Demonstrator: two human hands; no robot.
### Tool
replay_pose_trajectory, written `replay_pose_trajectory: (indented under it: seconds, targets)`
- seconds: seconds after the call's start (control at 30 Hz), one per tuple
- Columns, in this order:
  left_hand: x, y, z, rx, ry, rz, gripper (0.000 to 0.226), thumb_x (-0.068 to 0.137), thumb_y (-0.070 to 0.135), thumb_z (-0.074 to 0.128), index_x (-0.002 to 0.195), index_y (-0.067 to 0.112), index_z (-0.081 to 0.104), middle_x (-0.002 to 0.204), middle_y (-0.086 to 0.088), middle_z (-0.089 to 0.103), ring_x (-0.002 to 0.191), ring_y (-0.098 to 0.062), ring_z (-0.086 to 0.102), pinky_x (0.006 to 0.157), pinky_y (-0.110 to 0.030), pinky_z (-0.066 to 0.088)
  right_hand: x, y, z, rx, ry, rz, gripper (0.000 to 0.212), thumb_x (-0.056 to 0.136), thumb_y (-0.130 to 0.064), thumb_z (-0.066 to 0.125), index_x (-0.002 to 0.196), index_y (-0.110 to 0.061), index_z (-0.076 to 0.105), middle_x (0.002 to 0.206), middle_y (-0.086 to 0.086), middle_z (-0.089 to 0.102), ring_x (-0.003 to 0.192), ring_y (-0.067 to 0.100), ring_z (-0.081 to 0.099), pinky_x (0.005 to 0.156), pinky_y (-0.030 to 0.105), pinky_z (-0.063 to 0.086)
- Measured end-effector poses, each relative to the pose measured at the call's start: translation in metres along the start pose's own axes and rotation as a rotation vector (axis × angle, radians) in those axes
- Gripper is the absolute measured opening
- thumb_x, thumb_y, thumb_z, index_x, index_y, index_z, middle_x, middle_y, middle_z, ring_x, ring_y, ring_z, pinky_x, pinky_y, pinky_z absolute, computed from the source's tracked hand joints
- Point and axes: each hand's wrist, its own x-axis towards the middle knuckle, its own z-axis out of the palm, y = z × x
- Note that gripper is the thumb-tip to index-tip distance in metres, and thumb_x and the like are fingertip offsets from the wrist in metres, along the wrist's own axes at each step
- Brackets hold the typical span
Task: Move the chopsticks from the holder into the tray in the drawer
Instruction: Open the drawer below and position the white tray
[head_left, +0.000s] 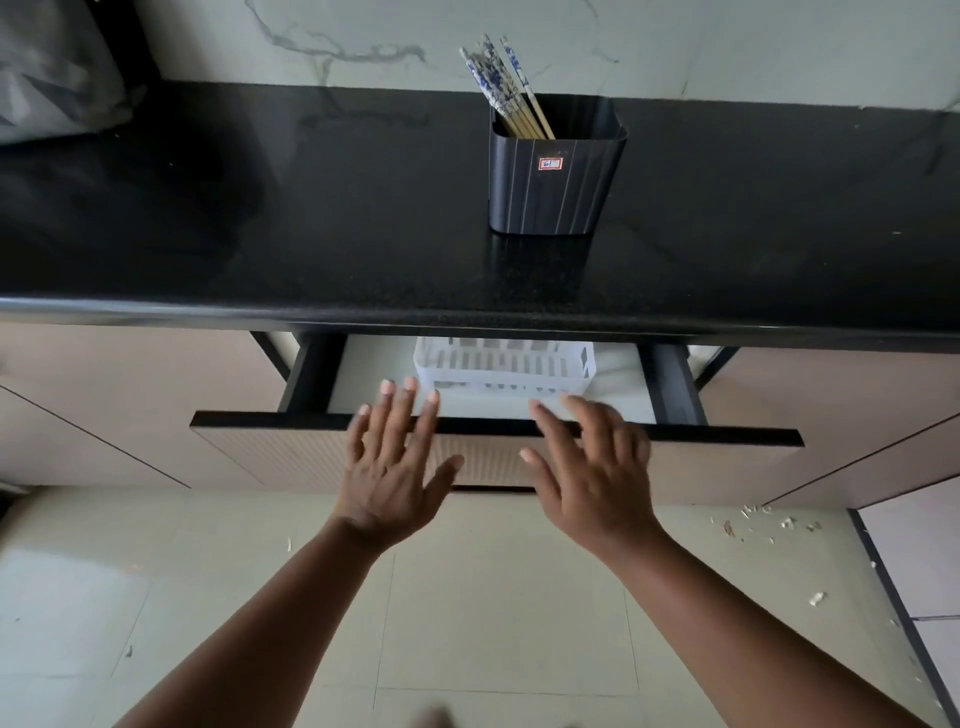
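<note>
Several chopsticks (506, 85) with blue-and-white patterned tops lean left in a dark ribbed holder (553, 182) standing on the black countertop (311, 234). Below the counter, the drawer (260, 431) is partly pulled out. A white slotted tray (504, 366) lies inside it, its rear part hidden under the counter edge. My left hand (395, 467) hovers over the drawer's front edge with fingers spread and straight. My right hand (592, 467) does the same a little to the right. Neither hand holds anything.
A marble-patterned wall rises behind the counter. A dark grey bag (52, 67) sits at the far left of the counter. Beige cabinet fronts (104, 395) flank the drawer. The tiled floor (467, 597) has white crumbs (779, 525) at the right.
</note>
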Motion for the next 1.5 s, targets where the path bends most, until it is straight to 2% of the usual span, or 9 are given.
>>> replay_pose_trajectory:
  seconds: [0.07, 0.13, 0.27, 0.43, 0.63, 0.73, 0.87, 1.27, 1.5]
  targets:
    - [0.003, -0.012, -0.012, 0.039, -0.090, -0.029, 0.077, 0.095, 0.059, 0.023, 0.154, 0.010, 0.012, 0.160, -0.015, 0.007, 0.149, -0.028, -0.001, 0.120, -0.039, -0.005, 0.002, 0.013, -0.011, -0.053, -0.193, 0.152, 0.061, 0.096, -0.054, 0.037, 0.145, -0.017, 0.046, 0.150, 0.011, 0.044, 0.139, 0.034, 0.036, 0.108, 0.048, 0.026]
    - [-0.004, -0.017, -0.018, 0.080, -0.164, -0.003, 0.081, 0.095, 0.062, 0.018, 0.153, 0.005, 0.017, 0.160, -0.015, 0.011, 0.149, -0.030, 0.005, 0.121, -0.041, -0.001, 0.001, 0.026, -0.019, -0.043, -0.440, 0.263, 0.073, 0.096, -0.059, 0.011, 0.148, -0.016, 0.039, 0.156, 0.007, 0.036, 0.147, 0.030, 0.025, 0.119, 0.044, 0.016]
    - [-0.017, -0.013, -0.027, 0.066, -0.210, 0.004, 0.079, 0.096, 0.061, 0.016, 0.151, 0.005, 0.019, 0.159, -0.013, 0.016, 0.148, -0.031, 0.009, 0.120, -0.040, 0.003, -0.012, 0.033, -0.019, -0.028, -0.515, 0.256, 0.077, 0.094, -0.052, -0.004, 0.150, -0.016, 0.033, 0.158, 0.000, 0.030, 0.149, 0.022, 0.017, 0.118, 0.033, 0.007]
    - [-0.031, -0.009, -0.040, -0.008, -0.271, 0.000, 0.075, 0.098, 0.058, 0.009, 0.151, 0.007, 0.020, 0.157, -0.009, 0.019, 0.148, -0.027, 0.009, 0.120, -0.037, 0.005, -0.024, 0.027, -0.029, -0.009, -0.589, 0.292, 0.068, 0.097, -0.047, 0.003, 0.150, -0.017, 0.034, 0.159, -0.002, 0.029, 0.150, 0.020, 0.015, 0.119, 0.031, 0.007]
    - [-0.030, -0.018, -0.052, -0.108, -0.391, 0.033, 0.073, 0.096, 0.060, 0.004, 0.144, 0.023, 0.044, 0.151, 0.003, 0.042, 0.146, -0.016, 0.024, 0.117, -0.026, 0.008, -0.039, 0.027, -0.043, 0.012, -0.706, 0.243, 0.057, 0.103, -0.042, 0.015, 0.151, -0.019, 0.033, 0.159, -0.004, 0.030, 0.149, 0.016, 0.019, 0.118, 0.029, 0.012]
    - [-0.029, -0.027, -0.053, -0.062, -0.508, 0.072, 0.082, 0.085, 0.074, -0.006, 0.151, 0.035, 0.023, 0.157, 0.007, 0.015, 0.149, -0.019, -0.001, 0.119, -0.033, -0.009, -0.042, 0.031, -0.048, 0.043, -0.760, 0.184, 0.056, 0.103, -0.041, 0.014, 0.151, -0.020, 0.032, 0.158, -0.005, 0.032, 0.148, 0.014, 0.022, 0.117, 0.027, 0.015]
    - [-0.028, -0.030, -0.051, 0.073, -0.523, 0.041, 0.087, 0.081, 0.080, -0.008, 0.151, 0.029, -0.010, 0.158, 0.005, -0.013, 0.145, -0.020, -0.024, 0.117, -0.040, -0.019, -0.042, 0.032, -0.049, 0.064, -0.801, 0.136, 0.056, 0.103, -0.042, 0.014, 0.152, -0.020, 0.029, 0.159, -0.005, 0.029, 0.149, 0.015, 0.018, 0.118, 0.027, 0.011]
    - [-0.017, -0.029, -0.051, 0.105, -0.538, -0.008, 0.095, 0.077, 0.083, -0.009, 0.149, 0.022, -0.017, 0.159, 0.001, -0.018, 0.144, -0.017, -0.028, 0.118, -0.040, -0.018, -0.031, 0.038, -0.048, 0.140, -0.826, 0.132, 0.058, 0.103, -0.045, 0.010, 0.154, -0.020, 0.023, 0.161, -0.007, 0.023, 0.150, 0.014, 0.013, 0.119, 0.027, 0.011]
    - [-0.012, -0.037, -0.047, 0.022, -0.562, -0.024, 0.099, 0.074, 0.086, -0.006, 0.147, 0.021, -0.024, 0.156, 0.001, -0.028, 0.141, -0.015, -0.033, 0.110, -0.030, -0.029, -0.024, 0.039, -0.045, 0.171, -0.860, 0.149, 0.059, 0.103, -0.047, 0.011, 0.154, -0.021, 0.025, 0.161, -0.008, 0.024, 0.150, 0.013, 0.014, 0.119, 0.026, 0.011]
